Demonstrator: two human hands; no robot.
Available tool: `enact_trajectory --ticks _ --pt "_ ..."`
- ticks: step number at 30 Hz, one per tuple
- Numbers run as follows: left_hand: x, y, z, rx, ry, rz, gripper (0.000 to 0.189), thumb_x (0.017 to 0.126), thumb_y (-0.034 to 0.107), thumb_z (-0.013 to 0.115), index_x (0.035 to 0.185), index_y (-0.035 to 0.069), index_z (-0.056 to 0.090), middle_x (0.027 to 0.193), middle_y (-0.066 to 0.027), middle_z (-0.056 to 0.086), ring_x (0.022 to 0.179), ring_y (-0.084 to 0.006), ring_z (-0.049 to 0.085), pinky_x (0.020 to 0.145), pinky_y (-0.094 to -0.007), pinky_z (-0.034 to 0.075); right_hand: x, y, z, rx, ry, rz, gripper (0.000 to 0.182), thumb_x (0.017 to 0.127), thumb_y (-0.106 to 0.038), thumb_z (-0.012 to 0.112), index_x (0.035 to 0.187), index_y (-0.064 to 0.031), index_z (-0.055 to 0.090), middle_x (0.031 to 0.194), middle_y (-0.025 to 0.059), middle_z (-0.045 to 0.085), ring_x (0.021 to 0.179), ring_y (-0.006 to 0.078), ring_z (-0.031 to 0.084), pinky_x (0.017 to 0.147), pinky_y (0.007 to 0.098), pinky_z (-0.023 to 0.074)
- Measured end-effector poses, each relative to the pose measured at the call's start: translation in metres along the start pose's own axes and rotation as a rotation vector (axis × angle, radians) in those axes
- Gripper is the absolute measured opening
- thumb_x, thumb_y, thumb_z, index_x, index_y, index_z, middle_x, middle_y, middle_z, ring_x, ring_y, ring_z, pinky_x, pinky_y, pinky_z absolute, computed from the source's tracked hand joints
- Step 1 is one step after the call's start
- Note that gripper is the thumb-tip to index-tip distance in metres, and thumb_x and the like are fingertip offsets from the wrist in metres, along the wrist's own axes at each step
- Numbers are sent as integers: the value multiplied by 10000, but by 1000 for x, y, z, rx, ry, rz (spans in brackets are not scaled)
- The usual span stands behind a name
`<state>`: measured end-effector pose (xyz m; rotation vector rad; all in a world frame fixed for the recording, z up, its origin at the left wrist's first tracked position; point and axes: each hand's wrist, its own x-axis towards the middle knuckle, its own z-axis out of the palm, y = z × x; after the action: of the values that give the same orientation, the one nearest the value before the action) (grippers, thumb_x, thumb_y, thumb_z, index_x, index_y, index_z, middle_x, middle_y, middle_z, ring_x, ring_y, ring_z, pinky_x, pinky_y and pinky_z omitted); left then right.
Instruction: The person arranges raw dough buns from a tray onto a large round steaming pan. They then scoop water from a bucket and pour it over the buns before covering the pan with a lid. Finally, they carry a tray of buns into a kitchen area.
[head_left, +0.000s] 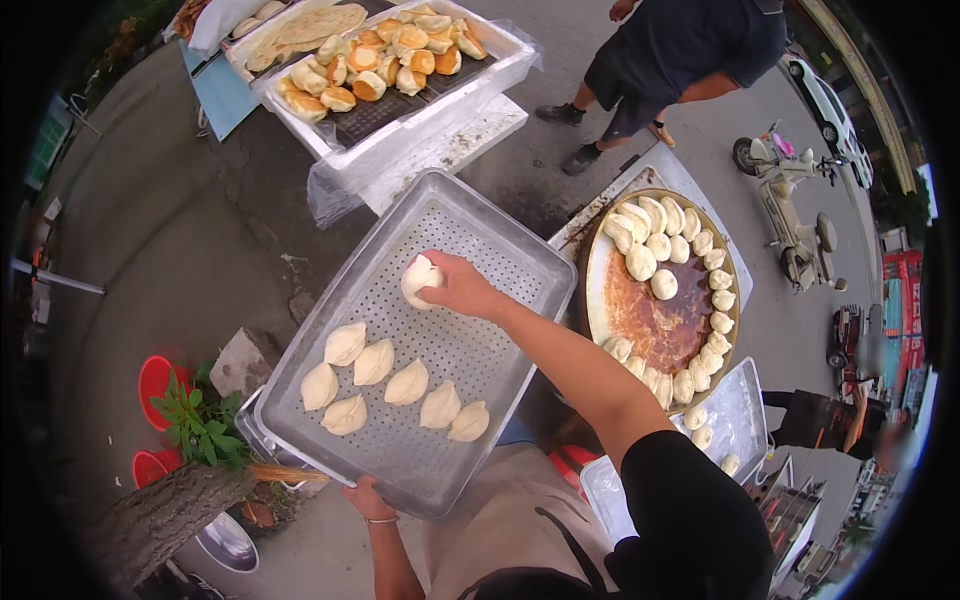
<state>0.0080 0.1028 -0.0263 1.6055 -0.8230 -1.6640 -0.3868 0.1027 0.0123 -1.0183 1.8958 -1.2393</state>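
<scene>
My right hand (466, 288) holds a pale, raw-looking filled bun (421, 282) over the upper middle of a perforated metal tray (480, 217). Several pleated, leaf-shaped buns (406, 381) lie in the tray's lower half. My left hand (366, 496) grips the tray's near edge, its fingers partly hidden by the rim. To the right of the tray, a large round griddle pan (645, 322) carries buns (664, 284) around its rim, with a few more farther in. My right forearm hides part of the tray's right edge.
Browned buns (367, 60) and flatbreads (307, 34) fill a foam box (330, 150) at the top. A metal tray (739, 397) with a few buns sits below the griddle. A tree trunk (169, 517) and red buckets (159, 390) are left. A person (675, 52) stands beyond.
</scene>
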Motion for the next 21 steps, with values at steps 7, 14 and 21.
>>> enact_trajectory --ticks 7,14,21 --pt "2 7 6 43 -24 4 347 622 -3 463 968 -1 497 852 -39 524 759 -192 528 730 -320 469 -186 28 -179 -427 531 410 558 793 -420 671 1031 75 573 908 238 650 842 306 646 763 400 494" --pt "20 -1 -19 85 -84 5 438 632 -11 466 1067 -36 506 979 -69 559 854 -210 556 766 -331 474 -214 80 -194 8 588 883 530 851 -299 601 1193 80 458 986 275 623 710 385 656 762 458 514" --pt "22 -7 -22 101 -44 23 425 619 -21 458 1039 -36 520 954 -60 560 841 -200 553 769 -317 468 -235 87 -209 -883 244 294 500 724 -91 646 1204 -99 502 1117 126 580 1019 353 563 860 435 468"
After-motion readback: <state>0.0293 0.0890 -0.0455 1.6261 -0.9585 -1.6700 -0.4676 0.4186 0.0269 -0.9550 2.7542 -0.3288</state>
